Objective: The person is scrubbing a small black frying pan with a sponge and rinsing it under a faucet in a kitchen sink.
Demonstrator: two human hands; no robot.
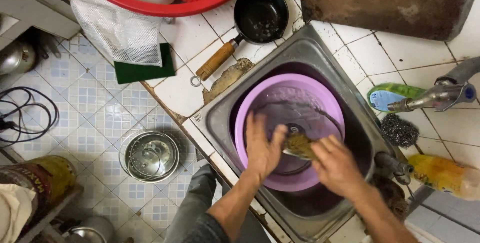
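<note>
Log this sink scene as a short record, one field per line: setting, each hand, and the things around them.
setting: steel sink set in a white tiled counter
basin: purple plastic basin sitting in the sink
left hand: open, pressed on something inside the basin; what it steadies is unclear
right hand: grips a yellowish scouring pad
counter: small black pan with wooden handle, green scrub pad, red basket
near tap: steel wool, yellow bottle
floor: metal pot

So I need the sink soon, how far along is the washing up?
Done: dishes sit in the red basket. In hand: the left hand steadies something in the purple basin while the right hand scrubs it with a scourer. Left: the black pan waits on the counter.
</note>
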